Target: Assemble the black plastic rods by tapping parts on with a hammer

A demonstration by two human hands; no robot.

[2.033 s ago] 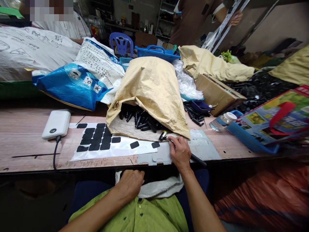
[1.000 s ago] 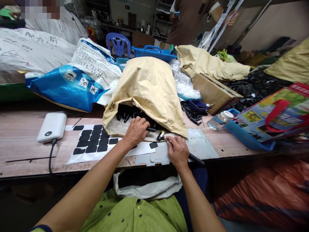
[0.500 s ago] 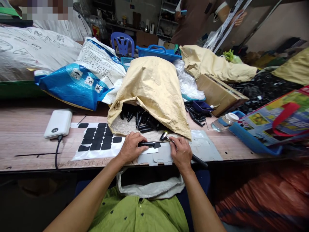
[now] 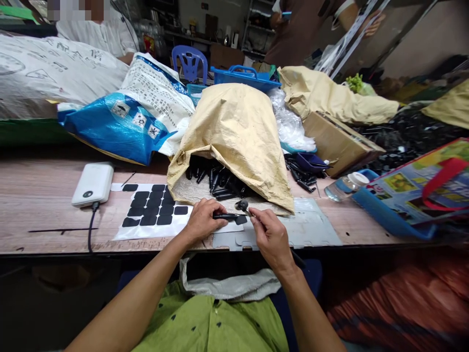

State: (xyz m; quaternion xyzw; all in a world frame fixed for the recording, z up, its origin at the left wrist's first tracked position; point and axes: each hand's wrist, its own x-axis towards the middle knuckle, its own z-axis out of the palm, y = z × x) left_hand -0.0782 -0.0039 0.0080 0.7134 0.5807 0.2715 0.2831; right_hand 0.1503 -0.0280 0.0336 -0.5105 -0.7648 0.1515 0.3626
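Note:
My left hand (image 4: pixel 205 219) is closed around a slim black tube (image 4: pixel 227 216), which lies nearly level over the work surface. In my right hand (image 4: pixel 270 237) is a small hammer (image 4: pixel 242 205), gripped by its handle. The hammer's dark head hovers near the tube's right end; whether it touches cannot be made out. Just under that end lies a black patch (image 4: pixel 241 220). Behind my hands, a tan woven sack (image 4: pixel 234 127) lies with its mouth toward me, and several black tubular pieces (image 4: pixel 220 182) show inside.
To the left lie a sheet of black rounded pads (image 4: pixel 150 208) and a white power bank (image 4: pixel 93 183) with a cable. A grey plate (image 4: pixel 311 225) is under my right hand. Rightward are a lidded jar (image 4: pixel 344 187) and a blue tray (image 4: pixel 392 212). Two people are across the table.
My right hand has lifted and turned, bringing the hammer head left toward the tube's end. My left hand keeps its hold on the tube. The whole view has shifted slightly.

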